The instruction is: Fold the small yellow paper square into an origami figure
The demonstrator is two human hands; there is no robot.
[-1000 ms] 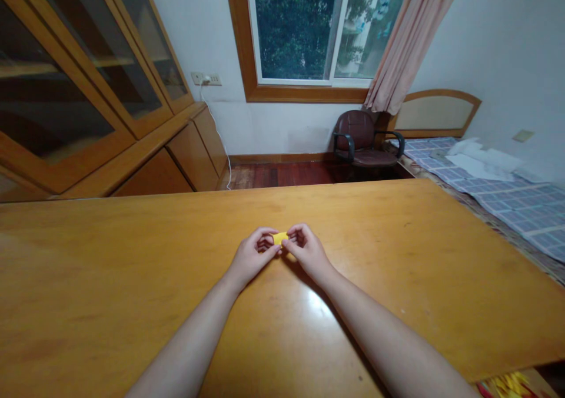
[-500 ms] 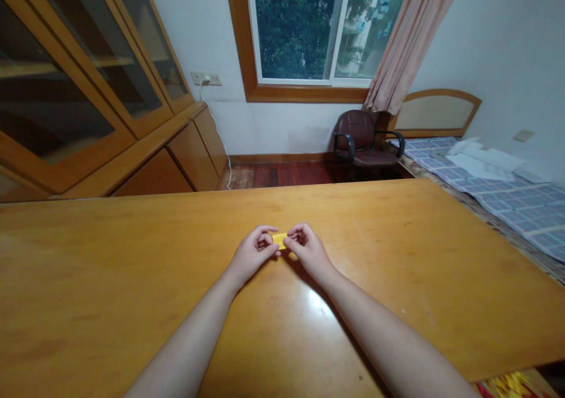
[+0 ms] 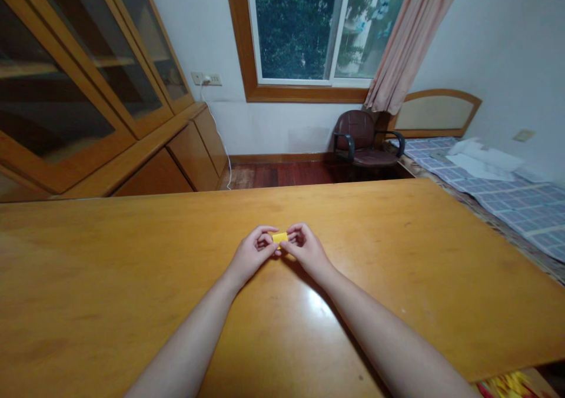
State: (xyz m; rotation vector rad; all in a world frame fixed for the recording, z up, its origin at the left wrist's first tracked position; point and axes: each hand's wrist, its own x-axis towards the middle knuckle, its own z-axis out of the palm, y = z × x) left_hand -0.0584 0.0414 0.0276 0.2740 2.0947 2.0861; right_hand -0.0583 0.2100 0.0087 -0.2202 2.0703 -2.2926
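A small yellow piece of paper point(image 3: 279, 237), which looks folded, is held between my two hands just above the wooden table point(image 3: 132, 280). My left hand point(image 3: 253, 252) pinches its left side, thumb in front and fingers curled behind. From the right, my right hand point(image 3: 308, 249) grips it too, with the thumb on its lower front edge. The two thumb tips are close together at the bottom of the paper. Its back side and part of the fingers behind it are hidden.
At the lower right corner, yellow and red pieces point(image 3: 507, 383) lie below the table edge. Beyond the table stand a brown armchair point(image 3: 359, 136) and a bed with a checked cover point(image 3: 498, 192). A glass-door cabinet point(image 3: 163, 151) is at the left, a window point(image 3: 295, 27) ahead.
My right thumb has slid slightly left and down along the paper's front, toward the left thumb. My left hand and the paper look nearly still.
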